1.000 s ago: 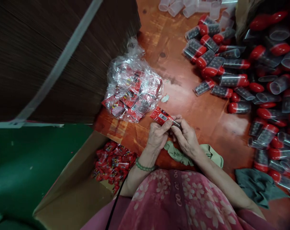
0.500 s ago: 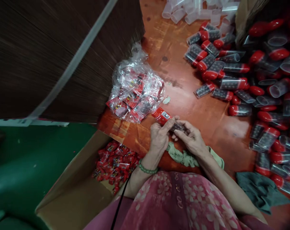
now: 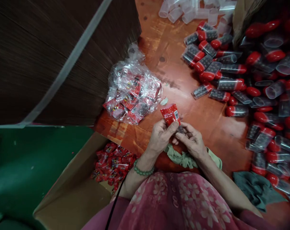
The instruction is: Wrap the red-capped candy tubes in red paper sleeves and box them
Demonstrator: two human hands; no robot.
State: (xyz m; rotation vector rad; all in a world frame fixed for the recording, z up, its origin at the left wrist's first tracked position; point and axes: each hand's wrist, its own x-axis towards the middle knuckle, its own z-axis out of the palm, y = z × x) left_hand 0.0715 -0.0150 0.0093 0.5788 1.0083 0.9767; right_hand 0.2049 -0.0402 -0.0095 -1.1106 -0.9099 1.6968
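Note:
My left hand pinches a small red packet with white print and a barcode, thumb on its lower edge. My right hand has its fingers closed round a dark, see-through piece at the packet's lower end. Fingers cover most of that piece, so whether it is inside the packet or only against it I cannot tell. Just beyond my left hand lies a clear plastic bag of red packets. A pale green cloth lies under my wrists.
Many red-capped clear tubes with dark dotted walls are heaped at the right. Frosted tubes lie at the back. A cardboard box at lower left holds red packets. A dark strapped stack stands left; a dark green cloth lies right.
The red packet has turned more upright and shows more of its printed face. Less of the dark piece shows between my hands. The whole view has shifted slightly.

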